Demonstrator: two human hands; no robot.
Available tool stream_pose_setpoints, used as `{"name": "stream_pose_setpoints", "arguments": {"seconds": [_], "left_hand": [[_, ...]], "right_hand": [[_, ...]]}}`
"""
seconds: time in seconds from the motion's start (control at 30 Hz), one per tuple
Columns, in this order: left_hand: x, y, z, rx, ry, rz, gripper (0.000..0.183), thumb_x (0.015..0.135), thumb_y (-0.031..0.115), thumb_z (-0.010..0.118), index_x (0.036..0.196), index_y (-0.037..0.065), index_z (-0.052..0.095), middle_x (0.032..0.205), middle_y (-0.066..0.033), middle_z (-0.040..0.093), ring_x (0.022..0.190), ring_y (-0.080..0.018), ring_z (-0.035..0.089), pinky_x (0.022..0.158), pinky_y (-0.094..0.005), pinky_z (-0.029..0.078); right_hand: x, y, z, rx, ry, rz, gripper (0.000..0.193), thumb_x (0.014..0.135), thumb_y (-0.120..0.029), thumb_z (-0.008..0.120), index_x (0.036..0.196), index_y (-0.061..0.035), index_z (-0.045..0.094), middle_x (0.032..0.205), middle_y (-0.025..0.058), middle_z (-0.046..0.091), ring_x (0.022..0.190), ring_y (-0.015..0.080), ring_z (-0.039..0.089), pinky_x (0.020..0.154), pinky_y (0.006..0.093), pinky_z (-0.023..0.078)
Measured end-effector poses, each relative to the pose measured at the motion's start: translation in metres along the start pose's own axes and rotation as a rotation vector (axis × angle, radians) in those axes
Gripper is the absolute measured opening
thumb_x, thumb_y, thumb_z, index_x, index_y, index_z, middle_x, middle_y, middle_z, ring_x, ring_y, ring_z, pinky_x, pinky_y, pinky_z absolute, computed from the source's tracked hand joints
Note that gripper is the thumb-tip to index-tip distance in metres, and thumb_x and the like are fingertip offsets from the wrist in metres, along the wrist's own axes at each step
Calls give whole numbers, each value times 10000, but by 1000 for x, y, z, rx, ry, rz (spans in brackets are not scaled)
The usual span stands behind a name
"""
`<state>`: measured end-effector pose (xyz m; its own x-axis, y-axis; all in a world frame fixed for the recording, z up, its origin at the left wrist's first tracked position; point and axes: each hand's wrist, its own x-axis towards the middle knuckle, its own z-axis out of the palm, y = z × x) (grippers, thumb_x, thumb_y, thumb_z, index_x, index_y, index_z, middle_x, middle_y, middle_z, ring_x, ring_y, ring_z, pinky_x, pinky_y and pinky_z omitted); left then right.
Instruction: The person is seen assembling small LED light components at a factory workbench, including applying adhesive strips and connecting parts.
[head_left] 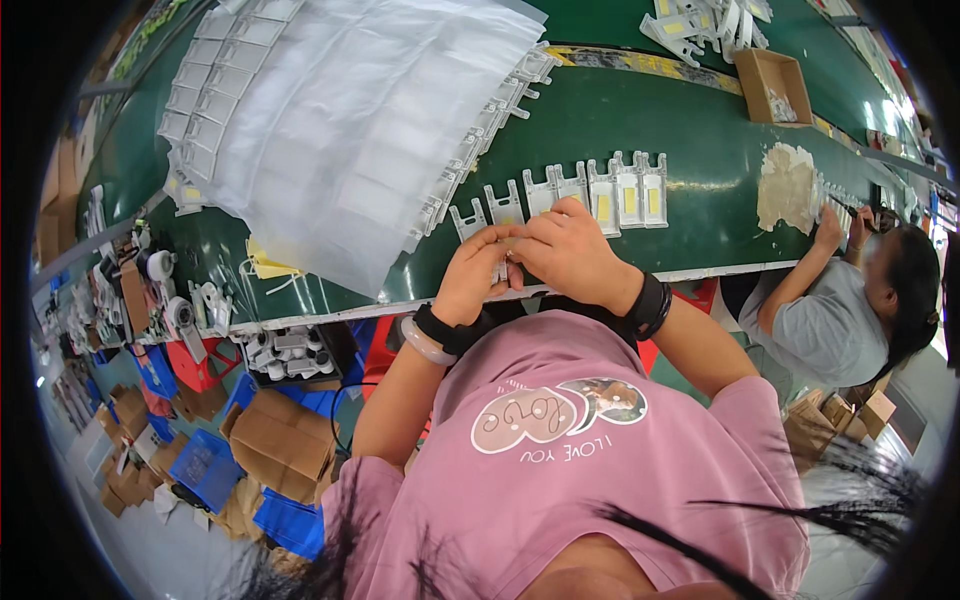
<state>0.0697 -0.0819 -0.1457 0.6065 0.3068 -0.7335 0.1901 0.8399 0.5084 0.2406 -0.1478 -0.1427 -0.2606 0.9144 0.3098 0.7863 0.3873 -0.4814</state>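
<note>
My left hand (472,278) and my right hand (577,256) meet at the green table's near edge, fingers bent and pressed together. A small pale plastic piece (500,270) shows partly between them; the fingers hide most of it, so its kind is unclear. Just beyond my hands lies a row of clear, two-pronged plastic holders (503,206). Toward the right of that row, several holders (628,194) carry a white insert with a yellow rectangle. The right hand's knuckles overlap the nearest holders.
Translucent sheeting (340,120) covers many similar holders (215,85) at left. A cardboard box (773,88) and a pile of holders (705,25) stand at the far right. Another person (835,300) works at right. Blue bins (205,468) and cartons (280,440) are on the floor at left.
</note>
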Motion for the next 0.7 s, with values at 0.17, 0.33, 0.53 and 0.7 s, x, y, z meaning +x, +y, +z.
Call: {"name": "stream_pose_setpoints", "arguments": {"seconds": [0.17,0.33,0.53,0.7], "left_hand": [[-3,3,1,35,55,48,278,940,128,411,1161,43,557,763,-35,575,617,-97,556,482,-188,351],[-1,-2,-9,6,40,65,291,959,139,416,1204,26,522,719,-30,538,555,-84,469,464,-195,322],[3,-5,-11,106,1,91,325,981,151,433,1268,4,473,648,-7,453,464,-68,339,417,-208,263],[3,2,-9,160,-3,91,327,979,147,436,1266,-6,470,642,-5,450,462,-58,332,413,-208,253]], "right_hand": [[9,1,2,-5,-41,-8,88,700,-190,634,738,-122,593,755,9,547,693,172,571,735,329,394],[19,18,10,-46,30,35,115,729,-212,654,699,-128,582,721,14,519,691,190,562,736,332,393],[31,34,19,-225,-51,-51,107,695,-200,629,663,-118,568,703,18,480,692,189,538,747,332,386],[32,32,25,-274,-57,-88,86,679,-186,614,656,-120,565,713,26,482,703,187,533,755,327,380]]}}
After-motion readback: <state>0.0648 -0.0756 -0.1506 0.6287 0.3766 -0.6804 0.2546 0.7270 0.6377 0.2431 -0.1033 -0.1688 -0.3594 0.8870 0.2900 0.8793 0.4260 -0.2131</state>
